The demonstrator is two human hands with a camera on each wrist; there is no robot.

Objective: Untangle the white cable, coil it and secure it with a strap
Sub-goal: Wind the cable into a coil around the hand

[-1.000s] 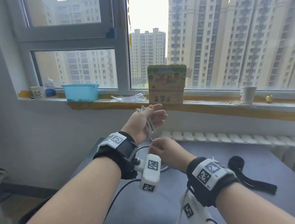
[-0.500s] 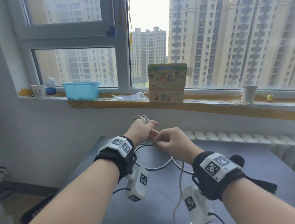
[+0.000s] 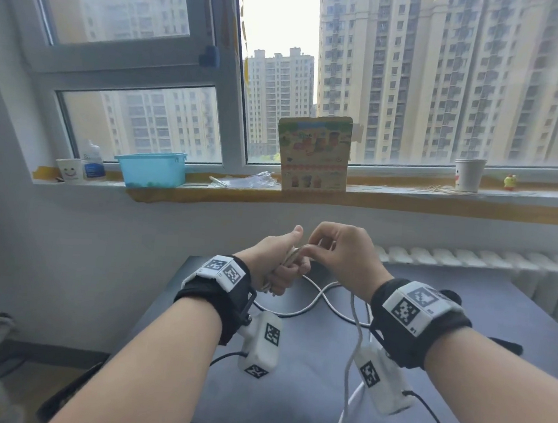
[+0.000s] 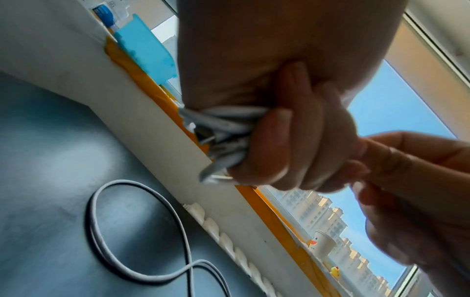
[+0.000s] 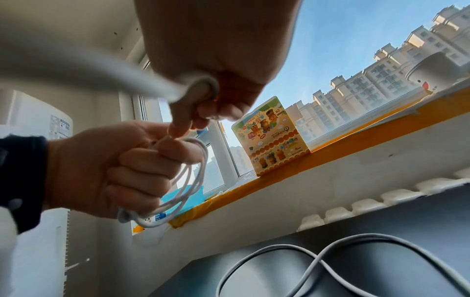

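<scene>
My left hand is fisted round a small coil of the white cable, thumb up, above the table's far edge. The coil's loops stick out of the fist. My right hand touches the left one and pinches the cable strand beside the coil. The loose part of the cable lies in a figure-eight on the dark table and runs down off the front edge. A black strap lies on the table to the right, mostly hidden behind my right wrist.
Above the table, the windowsill holds a blue basket, a printed box, paper cups and a small yellow figure. A white radiator runs along the table's far edge. Black camera leads hang from both wrists.
My left hand has closed from open fingers into a fist round the coil and come down. My right hand rose from below to meet it, bringing up more cable.
</scene>
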